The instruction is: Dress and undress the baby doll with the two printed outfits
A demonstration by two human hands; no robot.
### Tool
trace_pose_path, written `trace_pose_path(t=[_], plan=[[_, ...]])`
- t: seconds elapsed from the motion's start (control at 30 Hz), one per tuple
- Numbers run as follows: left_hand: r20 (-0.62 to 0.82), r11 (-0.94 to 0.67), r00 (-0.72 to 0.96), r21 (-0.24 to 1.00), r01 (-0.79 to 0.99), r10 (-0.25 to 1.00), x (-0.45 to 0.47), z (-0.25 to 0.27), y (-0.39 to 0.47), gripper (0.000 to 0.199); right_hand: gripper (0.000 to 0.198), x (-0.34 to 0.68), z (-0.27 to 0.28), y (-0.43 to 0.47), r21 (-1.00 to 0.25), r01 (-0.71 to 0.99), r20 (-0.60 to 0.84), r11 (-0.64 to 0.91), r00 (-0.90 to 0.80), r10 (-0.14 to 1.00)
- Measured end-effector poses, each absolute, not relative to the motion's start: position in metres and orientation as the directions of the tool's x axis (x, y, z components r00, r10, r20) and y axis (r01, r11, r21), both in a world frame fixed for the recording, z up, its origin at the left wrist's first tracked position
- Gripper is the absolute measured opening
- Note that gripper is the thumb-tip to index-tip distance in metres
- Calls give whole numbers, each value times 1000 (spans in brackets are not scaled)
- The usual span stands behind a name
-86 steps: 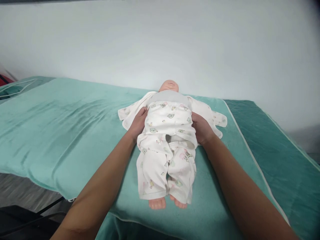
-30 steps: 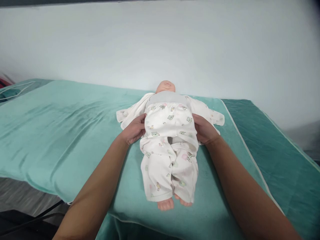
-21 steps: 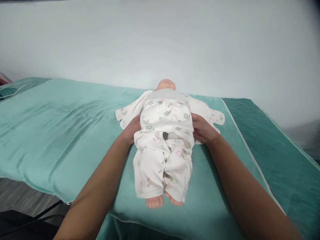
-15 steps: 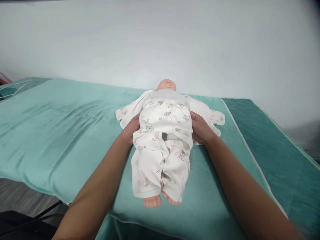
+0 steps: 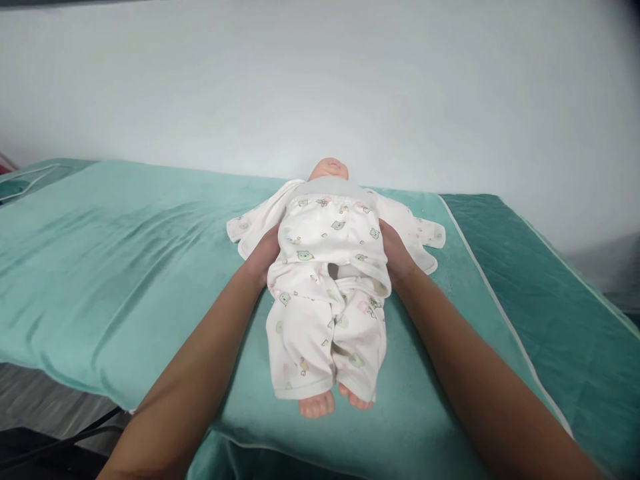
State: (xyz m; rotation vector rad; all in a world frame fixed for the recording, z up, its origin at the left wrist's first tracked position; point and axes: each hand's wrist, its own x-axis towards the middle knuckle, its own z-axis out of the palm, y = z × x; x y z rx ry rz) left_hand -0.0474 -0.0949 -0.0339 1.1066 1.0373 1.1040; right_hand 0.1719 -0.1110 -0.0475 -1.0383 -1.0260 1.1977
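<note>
We face a pale wall (image 5: 320,80) across the upper frame, a green-covered table (image 5: 125,233) below it, and grey streaked floor (image 5: 45,398) at lower left.

Left forearm (image 5: 193,370) and right forearm (image 5: 480,373) bare, outstretched; left hand (image 5: 265,257) and right hand (image 5: 397,253) apart, level, fingertips hidden.

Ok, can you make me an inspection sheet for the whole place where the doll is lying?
Surface: light teal cloth, wrinkled on the left; darker teal cloth on the right.
Job's things: doll on its back, in white patterned trousers; a similar top spreads out on both sides.
Clutter: dark thing at lower left, something red at the left edge; both too cut off to identify.
Hands: left hand and right hand at opposite sides of the trousers, fingertips hidden.
Cables: dark cord-like strip, lower left; maybe a cable.
Surroundings: pale wall, grey floor.
</note>
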Motion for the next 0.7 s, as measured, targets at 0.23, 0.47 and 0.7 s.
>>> trace_pose_path(t=[0.23, 0.47, 0.7], plan=[[-25, 27, 200, 1000, -7, 979, -50, -38, -93, 30, 32, 170, -49, -109, -972, -222, 62, 81, 93, 994], [-98, 149, 296, 977, -155, 950, -42, -44, -91, 31, 33, 181, -59, -104, -986, -104, 126, 132, 66, 990], [-88, 211, 354, 922, -324, 931, -42, -57, -76, 32, 30, 185, -63, -99, -980, 16, 198, 197, 88, 976]])
